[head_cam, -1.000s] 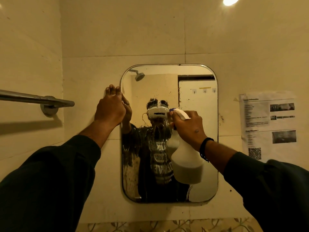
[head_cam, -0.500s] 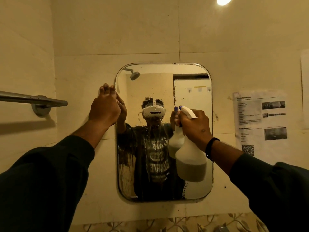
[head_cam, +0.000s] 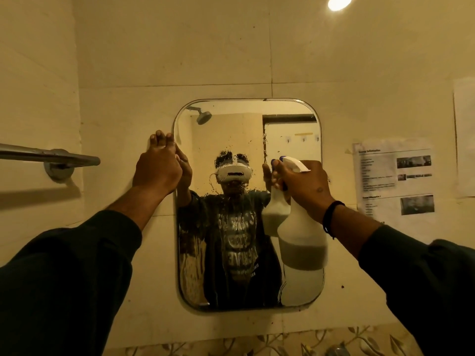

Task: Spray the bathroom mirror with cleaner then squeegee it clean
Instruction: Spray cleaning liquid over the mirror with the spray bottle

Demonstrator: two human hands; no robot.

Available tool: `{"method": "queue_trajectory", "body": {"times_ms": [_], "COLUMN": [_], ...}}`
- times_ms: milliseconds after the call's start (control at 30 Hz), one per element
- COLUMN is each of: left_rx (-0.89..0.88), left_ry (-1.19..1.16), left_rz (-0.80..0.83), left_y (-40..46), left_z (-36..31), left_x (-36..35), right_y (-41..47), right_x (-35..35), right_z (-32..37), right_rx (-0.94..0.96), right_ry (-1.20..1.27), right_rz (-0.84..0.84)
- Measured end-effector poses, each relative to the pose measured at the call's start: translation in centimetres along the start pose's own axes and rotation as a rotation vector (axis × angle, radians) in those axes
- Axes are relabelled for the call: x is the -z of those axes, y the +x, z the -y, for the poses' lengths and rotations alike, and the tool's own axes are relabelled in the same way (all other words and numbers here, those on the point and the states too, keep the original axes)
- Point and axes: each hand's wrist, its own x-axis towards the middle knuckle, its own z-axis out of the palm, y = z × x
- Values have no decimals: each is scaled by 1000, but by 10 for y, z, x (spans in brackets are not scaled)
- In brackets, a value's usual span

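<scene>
A rounded rectangular mirror (head_cam: 231,124) hangs on the cream tiled wall, and droplets and runs of cleaner streak its middle. My right hand (head_cam: 304,186) grips the trigger head of a white spray bottle (head_cam: 300,242) in front of the mirror's right side, with the blue nozzle pointing left at the glass. The bottle is about half full of cloudy liquid. My left hand (head_cam: 156,168) rests flat on the mirror's upper left edge and holds nothing. No squeegee is in view.
A metal towel bar (head_cam: 51,155) juts from the left wall at hand height. A printed sheet (head_cam: 395,181) is taped to the wall right of the mirror, with another paper (head_cam: 465,137) at the frame edge. A floral tile border (head_cam: 257,345) runs below.
My right hand has carried the bottle rightward across the mirror, from the middle to its right side. The left hand has stayed on the mirror's edge.
</scene>
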Motion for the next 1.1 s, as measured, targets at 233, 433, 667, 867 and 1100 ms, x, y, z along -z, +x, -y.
{"method": "queue_trajectory", "body": {"times_ms": [233,433,667,867,1100], "left_rx": [8,10,2,9,1], "left_ry": [-3,0,6,10,11], "left_rz": [7,7,3,-2,-9], "left_y": [0,0,1,0,1], "left_z": [-1,-1,1,-1,1], "left_x": [0,-2,-3,-3,-5], "right_y": [12,3,2,-11,-17], "right_x": [7,24,40,49,57], "right_z": [2,-15,-28,-34,-54], "right_rx": [-37,10,-35,9,-80], "right_ry": [39,-43,-137,-113,-141], "right_rz": [-104,-120,-120,-113,-58]}}
